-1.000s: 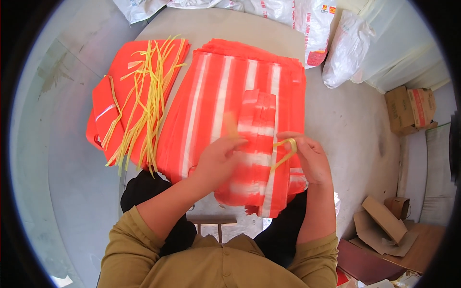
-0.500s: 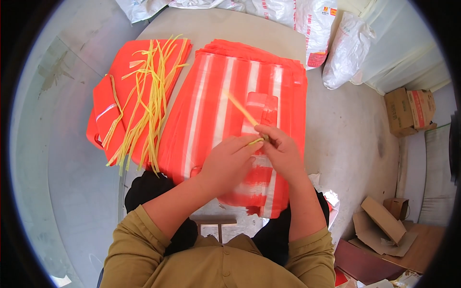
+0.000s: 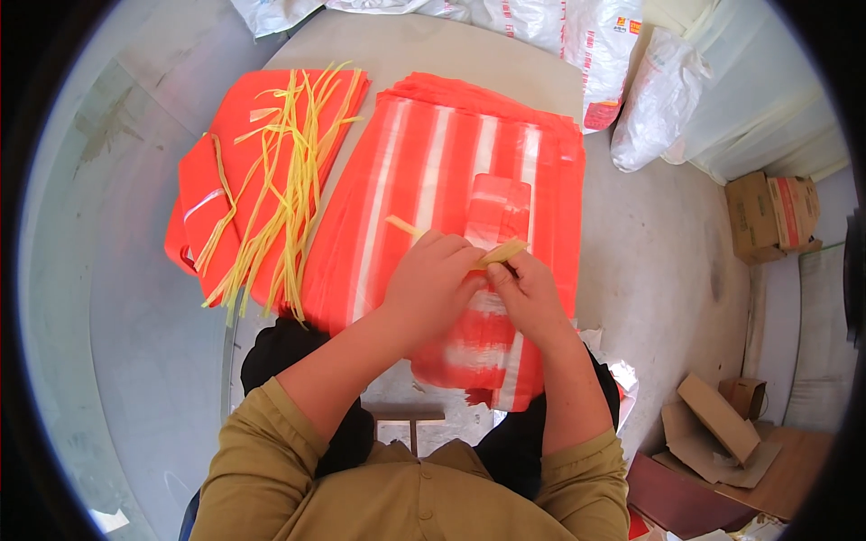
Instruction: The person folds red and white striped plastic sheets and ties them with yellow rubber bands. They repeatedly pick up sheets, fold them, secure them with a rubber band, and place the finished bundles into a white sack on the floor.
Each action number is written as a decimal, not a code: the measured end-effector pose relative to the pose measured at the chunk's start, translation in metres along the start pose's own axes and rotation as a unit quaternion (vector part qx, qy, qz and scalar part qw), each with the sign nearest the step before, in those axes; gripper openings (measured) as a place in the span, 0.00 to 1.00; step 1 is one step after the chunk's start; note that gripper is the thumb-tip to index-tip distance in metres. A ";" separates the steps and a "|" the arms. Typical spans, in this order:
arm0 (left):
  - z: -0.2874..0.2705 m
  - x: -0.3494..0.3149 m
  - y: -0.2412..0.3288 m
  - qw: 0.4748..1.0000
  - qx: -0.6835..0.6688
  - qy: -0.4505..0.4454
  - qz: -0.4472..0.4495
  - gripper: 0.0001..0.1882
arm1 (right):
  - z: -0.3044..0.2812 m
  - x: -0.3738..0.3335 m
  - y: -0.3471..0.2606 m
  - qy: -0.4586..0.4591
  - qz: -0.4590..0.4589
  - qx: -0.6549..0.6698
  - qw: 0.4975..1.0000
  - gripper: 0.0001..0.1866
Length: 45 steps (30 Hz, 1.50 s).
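A yellow flat strip (image 3: 502,253) runs between my two hands, its wider part sticking up by the right fingers. A loose end pokes out to the far left, past the left knuckles. My left hand (image 3: 433,279) is closed on the strip, back of the hand upward. Thumb and fingers of my right hand (image 3: 528,293) pinch it just beside. Both hands are above a stack of red-and-white striped plastic bags (image 3: 397,180). Under and beyond them lies a narrow folded red-and-white bundle (image 3: 499,203), its near part partly hidden by my hands.
Left of the stack, many yellow strips (image 3: 298,171) lie across a pile of plain red bags (image 3: 203,185). Both piles rest on a grey tabletop (image 3: 361,36). White sacks (image 3: 663,99) stand beyond. Cardboard boxes (image 3: 771,216) sit at the right, with opened cardboard (image 3: 722,442) lower down.
The strip's long end, which pointed up and left from my right fingers, now shows beyond my left hand. A folded-looking part now stands at my right fingers. The view shifted slightly.
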<state>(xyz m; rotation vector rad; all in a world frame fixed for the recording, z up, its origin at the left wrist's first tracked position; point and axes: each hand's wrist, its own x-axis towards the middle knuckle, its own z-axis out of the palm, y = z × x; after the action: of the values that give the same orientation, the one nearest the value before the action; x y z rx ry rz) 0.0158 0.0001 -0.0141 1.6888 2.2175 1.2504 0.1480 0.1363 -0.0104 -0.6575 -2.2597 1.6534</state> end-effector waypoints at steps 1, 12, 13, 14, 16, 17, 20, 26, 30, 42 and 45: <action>0.002 0.000 -0.004 1.000 -0.001 -0.003 0.011 0.11 | -0.003 0.000 -0.001 -0.004 0.016 0.014 1.000 0.05; 0.017 0.007 -0.006 0.997 -0.010 -0.017 -0.070 0.06 | -0.006 -0.001 0.005 0.058 -0.265 -0.303 0.913 0.07; 0.016 0.008 -0.004 0.997 -0.007 -0.025 -0.069 0.06 | -0.003 -0.001 0.003 0.071 -0.286 -0.318 0.901 0.08; 0.015 0.008 -0.002 0.997 -0.004 -0.033 -0.068 0.06 | 0.000 -0.001 0.002 0.084 -0.306 -0.331 0.889 0.09; 0.013 0.010 -0.001 0.997 0.029 -0.057 -0.044 0.05 | 0.001 -0.001 0.004 0.105 -0.290 -0.327 0.893 0.11; 0.012 0.010 -0.001 0.996 0.045 -0.069 -0.032 0.05 | 0.001 -0.001 0.006 0.115 -0.282 -0.325 0.895 0.12; 0.013 0.009 -0.004 0.998 0.048 -0.034 0.036 0.04 | -0.005 -0.001 0.014 0.105 -0.217 -0.356 0.903 0.14; 0.014 0.010 -0.005 0.999 -0.033 -0.005 0.003 0.03 | -0.021 0.002 0.007 -0.002 -0.155 -0.141 0.978 0.07; 0.012 0.012 -0.007 0.997 -0.068 -0.022 -0.019 0.03 | -0.020 -0.002 -0.008 -0.006 -0.086 -0.224 0.971 0.04; 0.006 0.007 -0.028 0.991 0.118 -0.050 -0.038 0.05 | -0.022 -0.002 0.022 0.134 -0.113 -0.430 0.886 0.08; 0.007 0.005 -0.029 0.987 0.144 -0.062 -0.032 0.04 | -0.024 -0.003 0.023 0.118 -0.086 -0.429 0.891 0.11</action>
<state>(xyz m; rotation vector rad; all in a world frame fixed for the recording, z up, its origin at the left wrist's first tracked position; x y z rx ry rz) -0.0048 0.0065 -0.0351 1.7173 2.4485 0.8170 0.1660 0.1602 -0.0245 -0.7398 -2.6899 0.3879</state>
